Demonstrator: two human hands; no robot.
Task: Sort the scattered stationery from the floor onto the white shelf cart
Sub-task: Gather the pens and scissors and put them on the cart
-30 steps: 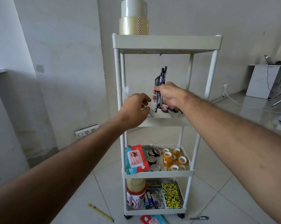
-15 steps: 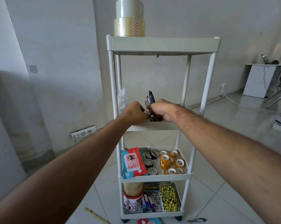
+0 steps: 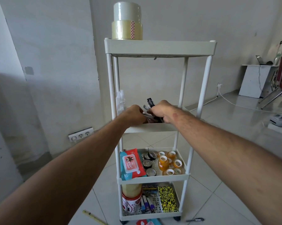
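Note:
The white shelf cart [image 3: 159, 47] stands in front of me with several tiers. Both my hands reach into its second tier [image 3: 153, 128]. My right hand [image 3: 161, 112] grips a bundle of dark pens [image 3: 150, 103], tilted left with their tips poking up above my fist. My left hand [image 3: 135, 115] is curled beside it and touches the lower ends of the pens; whether it holds one is hidden. On the floor lie a yellow ruler [image 3: 94, 217], a black pen [image 3: 195, 219] and a red and blue packet [image 3: 146, 222].
Two big tape rolls [image 3: 127, 24] stand stacked on the top tier. The third tier holds a wipes pack [image 3: 131, 163], dark tape rolls and small orange tapes [image 3: 169, 162]. The bottom tier holds tape, markers and a yellow-black notebook [image 3: 167, 198]. A wall socket strip [image 3: 81, 133] sits left.
My right hand has lowered the upright pen bundle down into the second tier and tilted it left. My left hand followed down beside it.

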